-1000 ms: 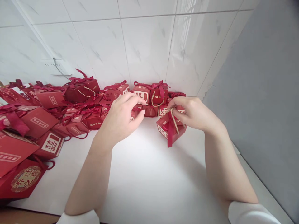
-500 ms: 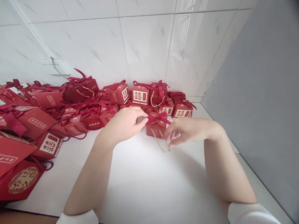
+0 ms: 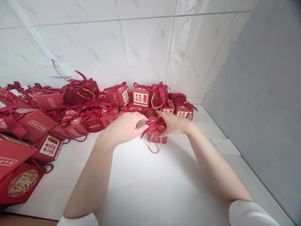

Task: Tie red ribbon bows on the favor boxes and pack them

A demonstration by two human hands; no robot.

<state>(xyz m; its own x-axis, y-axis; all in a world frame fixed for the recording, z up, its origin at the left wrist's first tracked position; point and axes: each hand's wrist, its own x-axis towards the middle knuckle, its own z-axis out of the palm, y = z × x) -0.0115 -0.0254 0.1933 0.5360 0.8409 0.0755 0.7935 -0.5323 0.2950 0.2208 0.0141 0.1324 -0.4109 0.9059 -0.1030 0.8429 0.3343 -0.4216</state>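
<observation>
The cord (image 3: 154,147) has been dropped — it hangs loose below the right hand (image 3: 175,124), now closed on the box (image 3: 156,135) between both hands; its ribbon (image 3: 151,125) is pinched by the left hand (image 3: 124,127).

囍 on white labels: back-row box (image 3: 140,96), lower-left box (image 3: 50,145).

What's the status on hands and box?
Left hand and right hand both on the small red gift box at its ribbon bow. Box upright on white table, rope handle in front. Stacked red boxes close behind.
</observation>
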